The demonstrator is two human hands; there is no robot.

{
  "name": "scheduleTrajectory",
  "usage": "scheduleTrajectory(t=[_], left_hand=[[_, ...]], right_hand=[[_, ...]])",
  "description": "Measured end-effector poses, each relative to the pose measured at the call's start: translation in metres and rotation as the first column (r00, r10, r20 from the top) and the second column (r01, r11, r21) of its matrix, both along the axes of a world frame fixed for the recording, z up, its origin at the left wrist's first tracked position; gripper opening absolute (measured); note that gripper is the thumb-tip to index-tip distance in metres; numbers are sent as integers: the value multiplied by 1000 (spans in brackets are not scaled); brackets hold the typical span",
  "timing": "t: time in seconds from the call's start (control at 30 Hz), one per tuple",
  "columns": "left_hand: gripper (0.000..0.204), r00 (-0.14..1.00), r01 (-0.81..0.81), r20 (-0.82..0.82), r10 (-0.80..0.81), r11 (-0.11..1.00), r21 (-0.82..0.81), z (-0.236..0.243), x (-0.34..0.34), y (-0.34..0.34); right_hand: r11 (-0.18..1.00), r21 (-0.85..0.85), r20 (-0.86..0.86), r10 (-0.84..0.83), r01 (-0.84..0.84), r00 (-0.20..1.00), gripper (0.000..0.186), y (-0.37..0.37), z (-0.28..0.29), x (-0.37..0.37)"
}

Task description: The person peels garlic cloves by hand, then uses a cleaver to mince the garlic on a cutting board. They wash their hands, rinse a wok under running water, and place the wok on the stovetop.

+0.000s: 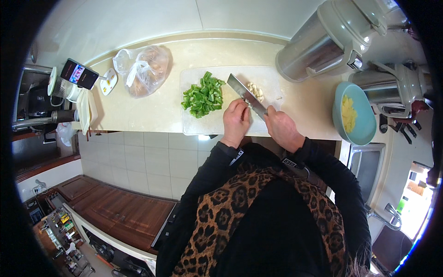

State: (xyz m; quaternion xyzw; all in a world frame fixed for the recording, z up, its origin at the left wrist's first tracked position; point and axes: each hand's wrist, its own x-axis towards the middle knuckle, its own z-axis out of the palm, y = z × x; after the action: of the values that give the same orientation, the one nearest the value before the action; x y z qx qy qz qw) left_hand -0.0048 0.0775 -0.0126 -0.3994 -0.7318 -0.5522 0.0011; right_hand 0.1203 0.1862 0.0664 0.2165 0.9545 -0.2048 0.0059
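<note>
Observed on the cutting board (191, 127): a cleaver (240, 88) in the right hand (284, 129), fingers wrapped tight about the handle, most of the handle covered from view. Blade aslant, reaching away from the body and to the left of the grip. Left hand (236, 121) just beside the near half of the blade, on its left side — fingers curled and bunched together, pinching a pale piece (248, 102) at the tips, near the steel. Larger part of that piece hidden; unable to tell whether touching the blade. Noted on the right side of the blade: a small heap of pale pieces (255, 90), clear of the left fingers and ahead of the right ones, with one stray bit (278, 98) farther right. On the left side of the blade, ahead of and to the left of the left hand: a broad mound of chopped green vegetable (203, 97), apart from both hands. Board flat on the tabletop (307, 111). Also recorded there: a tied clear plastic bag (147, 71) to the left of the board; to the right, a large metal canister (307, 46) and a pale blue bowl (339, 108) holding yellow slices (348, 114). Left of the bag — a dark phone (79, 74), screen lit.
</note>
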Motion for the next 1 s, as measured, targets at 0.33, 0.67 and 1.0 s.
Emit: scheduleTrajectory(t=[0.33, 0.67, 1.0], left_hand=[[13, 1000, 0, 11, 0, 1000, -8, -1, -1, 1], [13, 1000, -13, 10, 13, 1000, -10, -1, -1, 1], [15, 999, 0, 34, 0, 1000, -9, -2, 0, 0]], right_hand=[[996, -63, -4, -58, 57, 998, 17, -5, 9, 11], [996, -55, -73, -70, 66, 995, 17, 0, 5, 7], [995, 68, 9, 68, -69, 998, 11, -6, 4, 10]])
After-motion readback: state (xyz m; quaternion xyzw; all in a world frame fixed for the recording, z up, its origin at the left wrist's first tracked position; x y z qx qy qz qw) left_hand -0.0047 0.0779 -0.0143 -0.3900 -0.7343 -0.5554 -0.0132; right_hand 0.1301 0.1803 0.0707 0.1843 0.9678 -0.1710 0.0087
